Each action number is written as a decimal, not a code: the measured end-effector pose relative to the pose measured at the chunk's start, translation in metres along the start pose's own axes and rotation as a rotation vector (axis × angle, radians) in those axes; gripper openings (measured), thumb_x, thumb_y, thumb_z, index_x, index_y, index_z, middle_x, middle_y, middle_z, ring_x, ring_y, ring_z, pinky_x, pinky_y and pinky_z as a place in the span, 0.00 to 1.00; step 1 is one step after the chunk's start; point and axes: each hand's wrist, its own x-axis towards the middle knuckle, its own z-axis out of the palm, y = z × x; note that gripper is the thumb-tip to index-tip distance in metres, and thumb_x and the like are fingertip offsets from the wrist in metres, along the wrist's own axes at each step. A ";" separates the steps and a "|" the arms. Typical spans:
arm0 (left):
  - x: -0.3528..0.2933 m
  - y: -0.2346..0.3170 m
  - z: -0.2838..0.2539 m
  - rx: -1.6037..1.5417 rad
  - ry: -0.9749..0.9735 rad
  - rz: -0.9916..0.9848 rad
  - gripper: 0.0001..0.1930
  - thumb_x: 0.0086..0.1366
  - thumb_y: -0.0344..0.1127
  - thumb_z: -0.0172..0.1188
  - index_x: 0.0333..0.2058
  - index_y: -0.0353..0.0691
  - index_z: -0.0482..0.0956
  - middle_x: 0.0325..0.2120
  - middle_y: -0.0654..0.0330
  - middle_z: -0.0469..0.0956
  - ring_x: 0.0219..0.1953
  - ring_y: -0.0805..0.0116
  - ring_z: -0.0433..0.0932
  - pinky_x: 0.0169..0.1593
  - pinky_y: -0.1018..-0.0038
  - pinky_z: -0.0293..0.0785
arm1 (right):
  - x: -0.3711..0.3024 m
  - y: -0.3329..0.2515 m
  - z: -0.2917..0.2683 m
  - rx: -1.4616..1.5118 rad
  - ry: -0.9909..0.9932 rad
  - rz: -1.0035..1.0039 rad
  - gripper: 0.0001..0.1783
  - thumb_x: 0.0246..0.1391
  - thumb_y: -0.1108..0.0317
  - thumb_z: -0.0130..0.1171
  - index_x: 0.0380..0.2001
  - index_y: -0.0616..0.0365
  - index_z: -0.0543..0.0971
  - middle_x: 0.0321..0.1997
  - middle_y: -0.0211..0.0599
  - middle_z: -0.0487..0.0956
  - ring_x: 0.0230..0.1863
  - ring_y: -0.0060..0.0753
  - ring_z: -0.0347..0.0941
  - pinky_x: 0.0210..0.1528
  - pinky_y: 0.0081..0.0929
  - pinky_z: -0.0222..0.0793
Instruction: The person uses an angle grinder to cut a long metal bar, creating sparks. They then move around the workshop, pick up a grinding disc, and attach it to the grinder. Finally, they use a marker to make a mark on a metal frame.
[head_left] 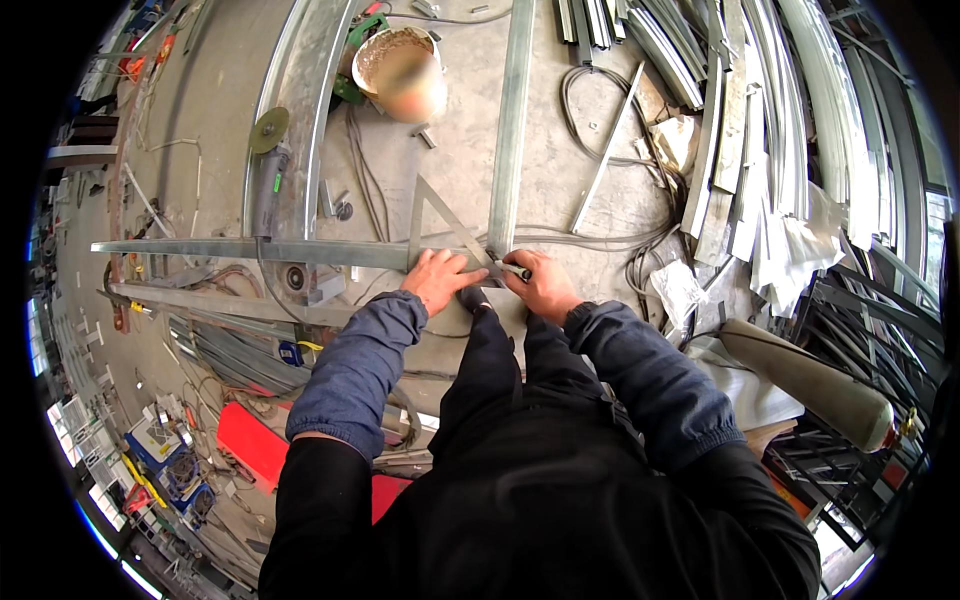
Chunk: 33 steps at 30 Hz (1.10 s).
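Note:
A flat metal set square (452, 217), triangular and open in its middle, lies across the right end of a long grey metal tube (330, 252). My left hand (440, 279) is closed on its near edge, beside that tube end. A second metal tube (512, 120) runs away from me, its near end by my hands. In my right hand (547, 286), a dark, slim marker pen (517, 270) is pinched, its tip pointing left toward the corner of the set square. The exact contact of the tip is too small to tell.
An angle grinder (272, 185) leans at the left metal profiles, its cord hanging over the tube. A mud-stained bucket (400, 75) stands beyond. Cables (590, 238) loop on the floor. Stacked metal profiles (735, 120) and a gas cylinder (810, 385) lie at right; a red case (252, 445) lies left.

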 end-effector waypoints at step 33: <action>0.003 0.002 -0.006 -0.038 -0.046 -0.011 0.33 0.61 0.26 0.54 0.63 0.67 0.77 0.41 0.64 0.73 0.48 0.60 0.72 0.53 0.61 0.66 | -0.003 -0.013 -0.013 0.083 -0.072 0.072 0.19 0.60 0.62 0.61 0.53 0.54 0.81 0.50 0.49 0.84 0.52 0.55 0.80 0.54 0.43 0.76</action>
